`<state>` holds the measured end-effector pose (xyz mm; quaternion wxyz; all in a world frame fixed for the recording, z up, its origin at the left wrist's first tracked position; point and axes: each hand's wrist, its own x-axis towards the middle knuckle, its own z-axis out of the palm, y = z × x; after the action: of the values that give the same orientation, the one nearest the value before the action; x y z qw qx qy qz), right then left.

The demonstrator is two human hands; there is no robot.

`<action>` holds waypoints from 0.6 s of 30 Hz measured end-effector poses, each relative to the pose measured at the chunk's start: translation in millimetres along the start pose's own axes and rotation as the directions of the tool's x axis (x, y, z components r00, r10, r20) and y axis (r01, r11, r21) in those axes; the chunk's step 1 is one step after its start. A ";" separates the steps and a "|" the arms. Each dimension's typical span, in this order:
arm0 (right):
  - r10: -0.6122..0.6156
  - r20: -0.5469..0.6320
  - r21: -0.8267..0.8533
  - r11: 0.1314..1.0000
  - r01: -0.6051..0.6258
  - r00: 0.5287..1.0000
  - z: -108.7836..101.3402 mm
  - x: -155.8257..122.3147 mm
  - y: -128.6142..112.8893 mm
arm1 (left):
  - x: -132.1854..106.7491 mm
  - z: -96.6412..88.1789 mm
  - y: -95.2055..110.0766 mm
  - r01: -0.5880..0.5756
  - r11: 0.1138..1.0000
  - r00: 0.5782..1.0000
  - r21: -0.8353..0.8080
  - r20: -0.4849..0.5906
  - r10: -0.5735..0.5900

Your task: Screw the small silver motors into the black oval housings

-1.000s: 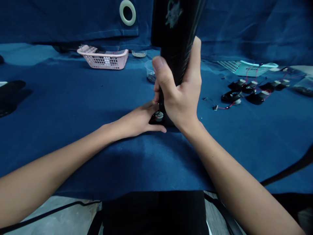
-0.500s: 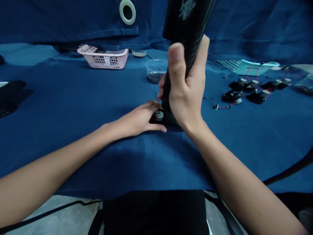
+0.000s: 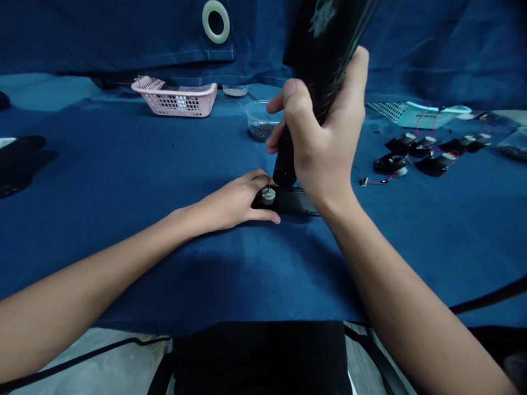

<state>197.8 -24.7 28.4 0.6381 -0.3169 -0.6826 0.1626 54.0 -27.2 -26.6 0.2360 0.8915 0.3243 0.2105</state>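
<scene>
My left hand [image 3: 236, 202] lies on the table with thumb and fingers around one end of a long black plastic part [image 3: 296, 202]. A small grey motor with a red wire [image 3: 268, 196] shows between the thumb and forefinger. My right hand [image 3: 325, 137] grips a thick black power screwdriver [image 3: 317, 71], tilted over the part, its lower end just above or touching it beside the left fingers. Its bit is hidden. One or two right fingers are partly lifted off the tool.
Behind stand a pink basket [image 3: 181, 102], a clear tub of small dark screws [image 3: 260, 129] and a small clear dish [image 3: 235, 90]. To the right are a turquoise basket [image 3: 432, 115] and several black parts with motors [image 3: 432, 163]. A black object [image 3: 22, 162] lies left.
My right hand and the power screwdriver have shifted slightly right and up, uncovering more of the black part. Some right fingers have loosened. My left hand stays in place.
</scene>
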 end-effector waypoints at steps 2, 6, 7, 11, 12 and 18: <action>0.002 -0.111 0.125 0.992 0.012 0.994 3.0 1.5 0.8 | -0.7 -0.1 0.0 -0.002 1.000 1.000 0.009 -0.008 0.002; 0.065 -0.142 0.203 0.979 -0.036 0.988 7.7 1.4 -4.8 | -1.5 0.3 -0.5 -0.014 1.000 1.000 0.021 -0.025 0.015; 0.077 -0.150 0.209 0.977 -0.044 0.986 8.6 1.0 -6.5 | -1.5 0.5 -0.7 -0.019 1.000 1.000 0.020 -0.024 0.019; 0.075 -0.182 0.248 0.968 -0.028 0.980 11.3 0.2 -8.9 | -1.2 0.5 -1.2 -0.016 1.000 1.000 0.002 -0.013 0.016; 0.060 -0.181 0.261 0.965 -0.011 0.982 11.5 0.3 -8.8 | -1.1 0.2 -1.1 -0.010 1.000 1.000 -0.003 -0.009 0.010; 0.000 -0.065 0.234 0.972 0.015 0.998 7.3 1.8 -13.4 | -1.6 -2.2 1.2 0.033 0.999 0.999 0.008 0.029 -0.033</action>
<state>187.7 -32.2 37.1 0.6934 -0.2420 -0.6388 0.2291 52.2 -28.4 -24.6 0.2406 0.8900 0.3362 0.1923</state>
